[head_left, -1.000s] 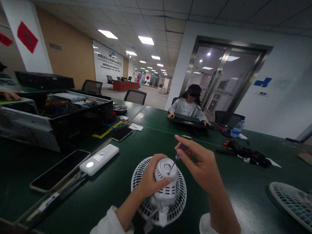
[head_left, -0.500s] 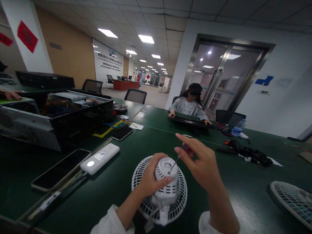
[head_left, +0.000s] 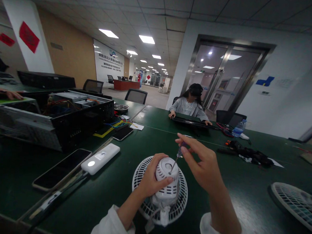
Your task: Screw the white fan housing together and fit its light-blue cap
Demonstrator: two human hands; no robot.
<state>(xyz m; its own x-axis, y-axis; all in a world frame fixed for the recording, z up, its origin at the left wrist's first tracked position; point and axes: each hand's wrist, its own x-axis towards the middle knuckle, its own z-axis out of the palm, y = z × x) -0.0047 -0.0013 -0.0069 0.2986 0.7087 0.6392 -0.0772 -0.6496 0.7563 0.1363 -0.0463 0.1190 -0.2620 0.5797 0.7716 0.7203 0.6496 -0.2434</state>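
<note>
A white fan motor housing point(head_left: 165, 194) sits on a round white fan grille point(head_left: 180, 204) lying on the green table. My left hand point(head_left: 150, 181) is wrapped round the housing's left side, with the thumb across its front. In my right hand point(head_left: 202, 161) is a screwdriver point(head_left: 179, 153) with a purplish, see-through handle, held between thumb and fingers. Its thin shaft slants down to the left, and the tip meets a hole in the top of the housing. Whether a screw sits in that hole is too small to tell.
Left of the fan lie a white power bank point(head_left: 101, 158) with a cable, a large phone point(head_left: 61, 168) and a smaller phone point(head_left: 123, 133). An opened computer case point(head_left: 85, 118) stands beyond them. Another grille point(head_left: 295, 204) lies at right. Across the table sits a person point(head_left: 189, 104) holding a dark panel.
The fingers of my right hand have shifted on the screwdriver handle, so more of it shows. My left hand keeps its hold on the housing.
</note>
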